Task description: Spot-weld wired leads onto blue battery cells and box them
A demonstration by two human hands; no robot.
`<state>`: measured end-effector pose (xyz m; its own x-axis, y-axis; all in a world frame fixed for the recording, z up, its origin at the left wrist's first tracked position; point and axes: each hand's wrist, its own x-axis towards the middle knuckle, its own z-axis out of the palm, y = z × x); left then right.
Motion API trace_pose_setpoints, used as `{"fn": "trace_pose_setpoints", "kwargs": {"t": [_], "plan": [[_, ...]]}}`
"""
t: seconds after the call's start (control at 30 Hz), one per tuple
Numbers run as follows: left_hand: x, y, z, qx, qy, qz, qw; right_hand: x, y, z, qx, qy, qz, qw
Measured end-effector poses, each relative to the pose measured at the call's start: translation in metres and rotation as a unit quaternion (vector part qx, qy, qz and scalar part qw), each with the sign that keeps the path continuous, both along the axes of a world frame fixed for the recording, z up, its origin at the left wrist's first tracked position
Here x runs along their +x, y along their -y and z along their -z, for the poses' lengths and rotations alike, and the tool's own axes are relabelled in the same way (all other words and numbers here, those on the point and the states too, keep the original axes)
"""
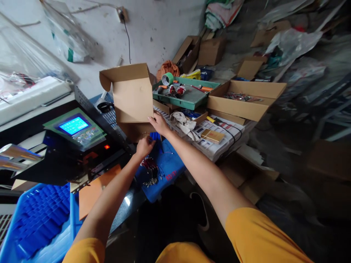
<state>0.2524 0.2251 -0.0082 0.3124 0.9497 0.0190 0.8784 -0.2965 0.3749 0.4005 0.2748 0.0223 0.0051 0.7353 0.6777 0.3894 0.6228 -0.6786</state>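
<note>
A small cardboard box (133, 98) stands tilted in front of me with its flap raised. My right hand (159, 123) grips its lower right edge, thumb against the cardboard. Just below the box opening, my left hand (145, 146) is closed, fingers curled; whatever they hold is hidden. Blue pieces (155, 136) lie right beside those fingertips. Beneath both hands is a blue surface (167, 155) with red lettering. On it rests a bundle of dark red wires (150, 170) with metal ends.
At left stands a machine with a lit display (73, 125), above a blue bin (16, 223) of blue parts. Behind are a green tray (192, 100) and an open carton (238, 106) of wires. A white cloth (182, 122) and a small gold box (212, 136) lie right.
</note>
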Motion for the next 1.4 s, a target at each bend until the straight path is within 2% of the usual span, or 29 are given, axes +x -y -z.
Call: {"fn": "trace_pose_setpoints", "kwargs": {"t": [0.1,0.23,0.3,0.37,0.43,0.5,0.6,0.73,0.8,0.87,0.93,1.03,1.17,1.3,1.4], "plan": [[0.018,0.018,-0.001,-0.089,-0.053,-0.048,0.994,-0.001,0.0,-0.001,0.001,0.0,0.0,1.0],[0.034,0.026,0.003,-0.118,-0.065,-0.099,0.986,-0.001,0.001,-0.002,-0.004,0.005,0.009,1.0],[0.033,0.024,0.003,-0.133,-0.034,-0.079,0.987,-0.002,0.002,-0.002,-0.004,0.007,0.013,1.0],[0.027,0.021,0.002,-0.135,-0.001,-0.02,0.991,-0.002,0.002,-0.002,-0.002,0.006,0.012,1.0],[0.014,0.018,-0.001,-0.09,0.024,0.059,0.994,-0.002,0.001,-0.002,0.006,0.008,0.007,1.0],[-0.002,0.013,-0.006,-0.009,0.028,0.121,0.992,-0.002,0.0,-0.001,0.015,0.009,0.002,1.0],[-0.027,-0.001,-0.013,0.104,-0.028,0.17,0.98,-0.002,0.0,-0.001,0.02,0.009,0.002,1.0],[-0.049,-0.027,-0.014,0.148,-0.15,0.222,0.952,-0.002,0.001,0.0,0.026,0.012,0.005,1.0],[-0.053,-0.041,-0.011,0.156,-0.17,0.239,0.943,-0.002,0.001,0.001,0.026,0.015,0.013,0.999],[-0.055,-0.053,-0.006,0.17,-0.134,0.249,0.944,-0.001,0.001,0.002,0.024,0.018,0.02,0.999],[-0.055,-0.062,0.0,0.186,-0.052,0.242,0.951,-0.001,0.0,0.003,0.023,0.019,0.02,0.999],[-0.053,-0.067,0.004,0.184,0.082,0.191,0.961,-0.001,-0.002,0.004,0.03,0.011,0.011,0.999],[-0.049,-0.068,0.0,0.126,0.194,0.126,0.965,0.0,-0.006,0.005,0.036,0.006,-0.001,0.999],[-0.046,-0.069,-0.007,0.083,0.232,0.137,0.96,0.001,-0.006,0.005,0.029,0.004,0.002,1.0],[-0.047,-0.068,-0.011,0.114,0.176,0.185,0.96,0.0,-0.005,0.005,0.023,0.005,0.006,1.0]]}}
